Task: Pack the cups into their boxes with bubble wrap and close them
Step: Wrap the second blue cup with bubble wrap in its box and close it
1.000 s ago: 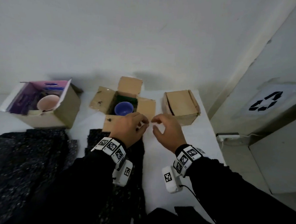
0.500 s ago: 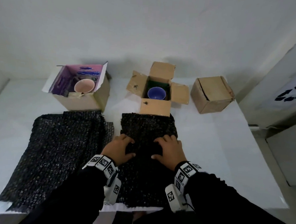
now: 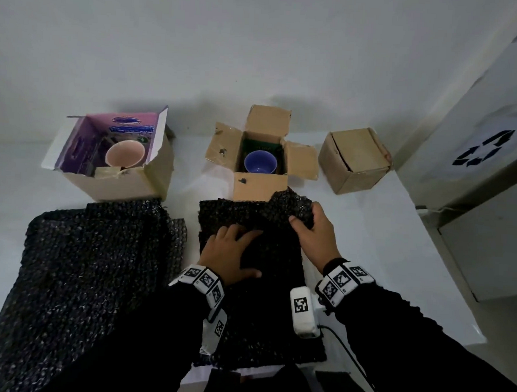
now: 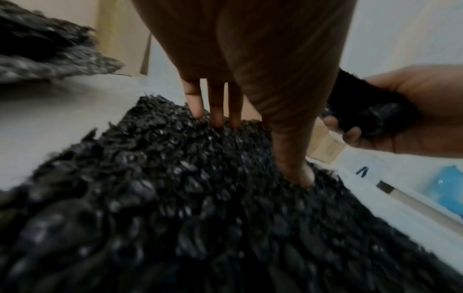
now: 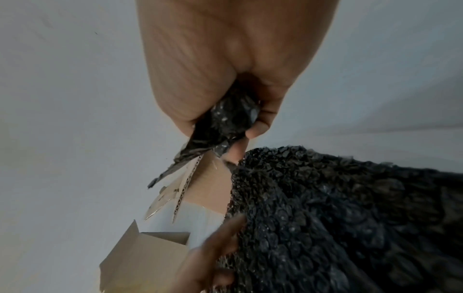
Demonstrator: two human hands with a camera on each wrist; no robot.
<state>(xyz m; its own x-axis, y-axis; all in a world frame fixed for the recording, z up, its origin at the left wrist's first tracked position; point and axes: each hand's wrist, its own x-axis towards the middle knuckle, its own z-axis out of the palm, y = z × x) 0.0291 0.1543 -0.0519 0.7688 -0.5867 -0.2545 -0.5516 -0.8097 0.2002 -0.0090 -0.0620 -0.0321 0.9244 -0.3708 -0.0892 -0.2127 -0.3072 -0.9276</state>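
A blue cup point(image 3: 259, 163) stands in the open brown box point(image 3: 261, 184) at the middle back. A pink cup point(image 3: 124, 154) sits in the purple-lined box point(image 3: 117, 185) at the left. A black bubble wrap sheet point(image 3: 254, 309) lies in front of the middle box. My left hand point(image 3: 233, 254) presses flat on it with straight fingers point(image 4: 216, 107). My right hand point(image 3: 312, 228) grips the sheet's far right corner point(image 5: 225, 123) and lifts it off the table beside the box.
A second, larger bubble wrap sheet point(image 3: 82, 276) lies at the left front. A closed brown box point(image 3: 355, 162) sits at the back right. The white table point(image 3: 383, 247) ends at the right, with a grey bin point(image 3: 481, 153) bearing a recycling mark beyond it.
Both hands drew back from the middle box onto the bubble wrap. My right hand has since moved forward and taken hold of the sheet's far right corner, lifting it.
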